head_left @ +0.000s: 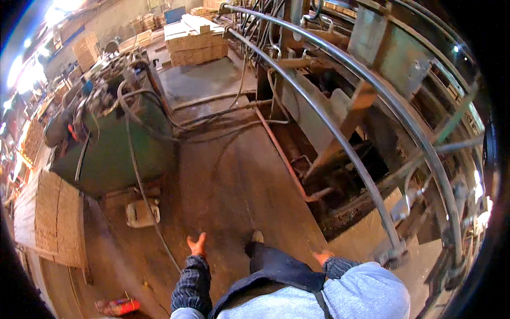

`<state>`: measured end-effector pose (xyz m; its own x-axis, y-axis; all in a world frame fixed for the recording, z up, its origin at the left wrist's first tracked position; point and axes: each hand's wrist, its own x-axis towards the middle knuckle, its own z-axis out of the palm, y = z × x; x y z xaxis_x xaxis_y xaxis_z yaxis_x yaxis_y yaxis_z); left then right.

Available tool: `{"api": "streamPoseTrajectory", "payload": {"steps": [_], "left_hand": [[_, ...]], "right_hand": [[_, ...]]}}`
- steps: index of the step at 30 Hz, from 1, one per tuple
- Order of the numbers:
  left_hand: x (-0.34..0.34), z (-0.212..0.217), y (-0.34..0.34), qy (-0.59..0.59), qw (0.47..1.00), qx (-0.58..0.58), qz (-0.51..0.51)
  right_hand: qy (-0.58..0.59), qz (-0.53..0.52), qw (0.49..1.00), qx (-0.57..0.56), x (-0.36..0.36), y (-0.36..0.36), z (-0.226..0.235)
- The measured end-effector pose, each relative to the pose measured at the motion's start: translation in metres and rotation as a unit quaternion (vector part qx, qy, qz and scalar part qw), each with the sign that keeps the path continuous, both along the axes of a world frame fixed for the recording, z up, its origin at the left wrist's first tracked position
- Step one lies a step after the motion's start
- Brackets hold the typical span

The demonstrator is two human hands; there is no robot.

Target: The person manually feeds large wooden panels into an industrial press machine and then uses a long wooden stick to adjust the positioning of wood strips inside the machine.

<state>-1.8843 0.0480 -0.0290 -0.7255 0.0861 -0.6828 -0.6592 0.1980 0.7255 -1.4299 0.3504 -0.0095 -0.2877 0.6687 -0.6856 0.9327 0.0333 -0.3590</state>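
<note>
I am looking down on my own body here — a pale grey sweatshirt is covering the shoulders and chest at the bottom edge, and a dark apron or bib is lying over the front of it, with a narrow dark strap running up across the grey cloth. Both forearms are wearing knitted sleeves, dark blue-grey with a fine check or rib pattern. The left hand (197, 244) and right hand (322, 257) are showing bare past the cuffs — no gloves
</note>
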Motion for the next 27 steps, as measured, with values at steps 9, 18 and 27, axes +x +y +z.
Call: {"api": "streamPoseTrajectory", "payload": {"steps": [9, 18, 27], "left_hand": [[-0.11, -0.092, 0.008, 0.119, 0.747, -0.392, -0.524], [-0.325, -0.099, 0.069, -0.17, 0.942, -0.185, -0.222], [-0.629, -0.101, 0.411, 0.102, 0.969, 0.057, -0.216]], "right_hand": [[0.073, 0.021, 0.986, 0.15, -0.324, 0.231, 0.017], [0.134, 0.069, 0.973, 0.174, -0.672, 0.361, 0.054], [0.016, -0.02, 0.996, 0.089, -0.773, 0.513, 0.065]]}}
